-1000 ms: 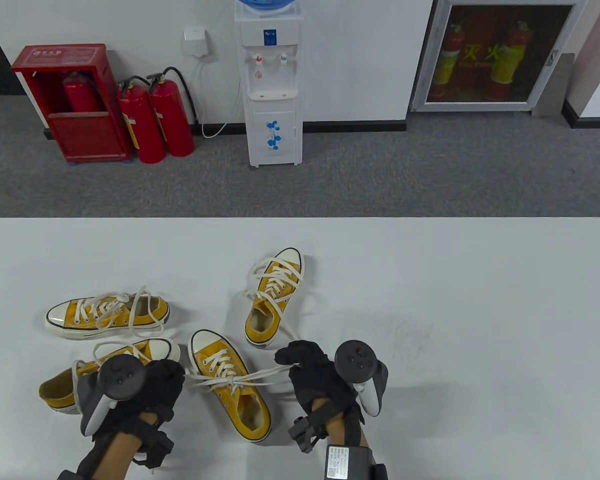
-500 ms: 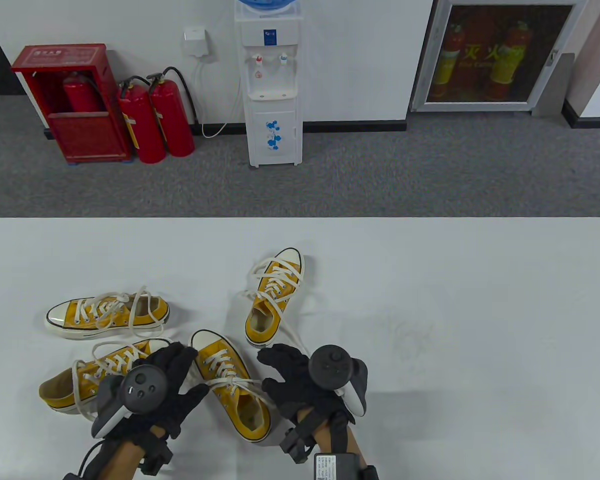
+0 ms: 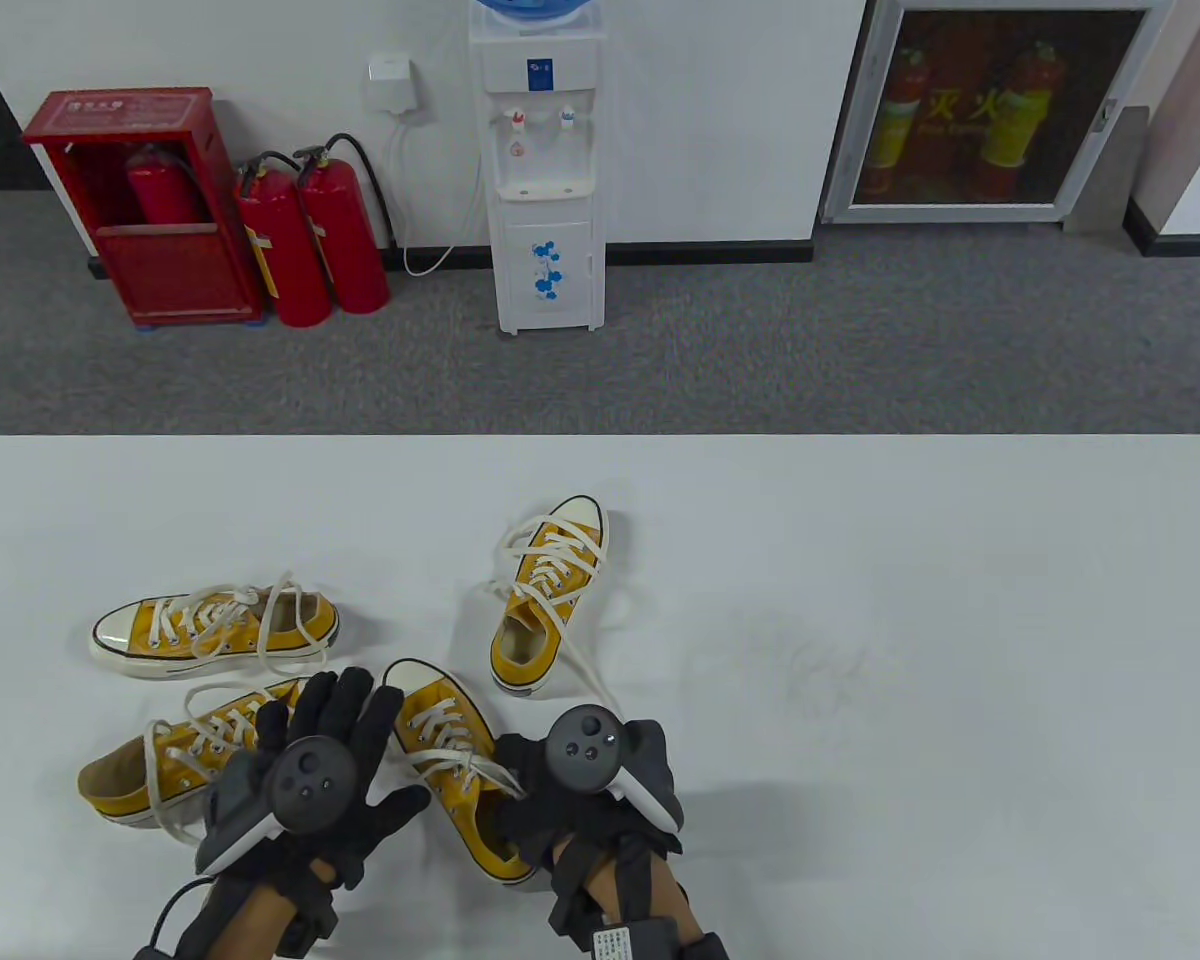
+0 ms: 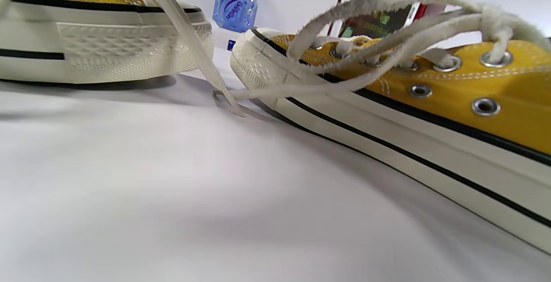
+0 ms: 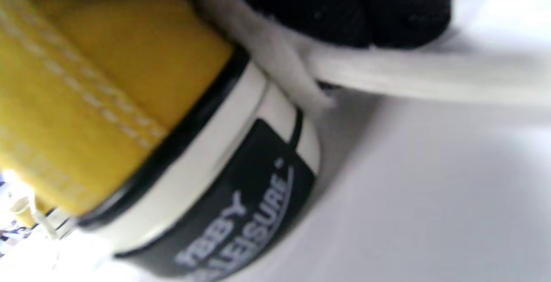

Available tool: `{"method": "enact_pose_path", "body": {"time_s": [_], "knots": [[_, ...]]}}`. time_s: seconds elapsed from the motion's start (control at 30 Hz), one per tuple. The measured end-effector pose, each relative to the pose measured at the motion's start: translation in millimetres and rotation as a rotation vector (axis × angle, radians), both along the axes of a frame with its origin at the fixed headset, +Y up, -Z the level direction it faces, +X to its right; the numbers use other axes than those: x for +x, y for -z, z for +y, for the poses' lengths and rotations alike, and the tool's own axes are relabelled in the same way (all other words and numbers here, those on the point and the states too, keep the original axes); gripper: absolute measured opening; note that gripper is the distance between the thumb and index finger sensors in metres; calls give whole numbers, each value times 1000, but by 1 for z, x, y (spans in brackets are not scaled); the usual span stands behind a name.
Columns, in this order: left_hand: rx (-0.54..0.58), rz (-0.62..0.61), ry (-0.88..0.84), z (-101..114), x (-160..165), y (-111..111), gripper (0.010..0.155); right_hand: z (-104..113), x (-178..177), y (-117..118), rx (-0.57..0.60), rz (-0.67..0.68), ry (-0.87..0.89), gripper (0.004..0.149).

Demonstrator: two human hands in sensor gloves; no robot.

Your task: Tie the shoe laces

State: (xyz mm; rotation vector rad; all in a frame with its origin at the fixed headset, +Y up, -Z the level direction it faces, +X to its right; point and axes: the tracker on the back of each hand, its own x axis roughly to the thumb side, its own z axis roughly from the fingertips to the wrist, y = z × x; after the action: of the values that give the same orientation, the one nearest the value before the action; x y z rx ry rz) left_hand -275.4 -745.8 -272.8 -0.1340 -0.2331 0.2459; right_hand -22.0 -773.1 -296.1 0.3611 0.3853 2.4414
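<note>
The near yellow sneaker (image 3: 447, 745) lies toe away from me, its white lace (image 3: 465, 768) crossed over the tongue. My left hand (image 3: 335, 735) hovers flat just left of its toe, fingers spread and holding nothing. My right hand (image 3: 520, 800) is curled down at the sneaker's heel. In the right wrist view its black fingers (image 5: 344, 6) pinch a lace end (image 5: 409, 75) beside the heel patch (image 5: 241, 213). The left wrist view shows this sneaker's side (image 4: 430, 101) and its loose lace (image 4: 344, 58), with no fingers in sight.
Three more yellow sneakers lie around: one at the left (image 3: 215, 625), one under my left hand (image 3: 150, 765), one farther back (image 3: 545, 600) whose long lace trails toward my right hand. The white table (image 3: 910, 620) spreads bare to the right.
A second ago both hands pulled the lace ends taut sideways. The left hand has let go, opened and moved right; the right hand has moved left to the heel, slackening the lace.
</note>
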Motion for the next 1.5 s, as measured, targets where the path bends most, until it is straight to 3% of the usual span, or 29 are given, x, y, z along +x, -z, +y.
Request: {"method": "enact_pose_path", "body": {"time_s": [0.17,0.4,0.67,1.0,1.13,1.5], "knots": [[-12,-8,9,-2,3,0,98,5,-8,-5,151,-47,-73,57],[-22,-8,3,-2,4,-1,99,10,-6,-8,230,-71,-48,52],[-11,19,-39,1,-3,0,99,41,11,-10,346,-167,26,53],[-12,21,-38,2,-3,0,98,71,78,5,370,-475,126,52],[-12,21,-44,2,-3,1,97,76,109,11,391,-586,61,52],[-12,4,-45,1,0,0,97,51,188,40,310,-793,-99,51]]}}
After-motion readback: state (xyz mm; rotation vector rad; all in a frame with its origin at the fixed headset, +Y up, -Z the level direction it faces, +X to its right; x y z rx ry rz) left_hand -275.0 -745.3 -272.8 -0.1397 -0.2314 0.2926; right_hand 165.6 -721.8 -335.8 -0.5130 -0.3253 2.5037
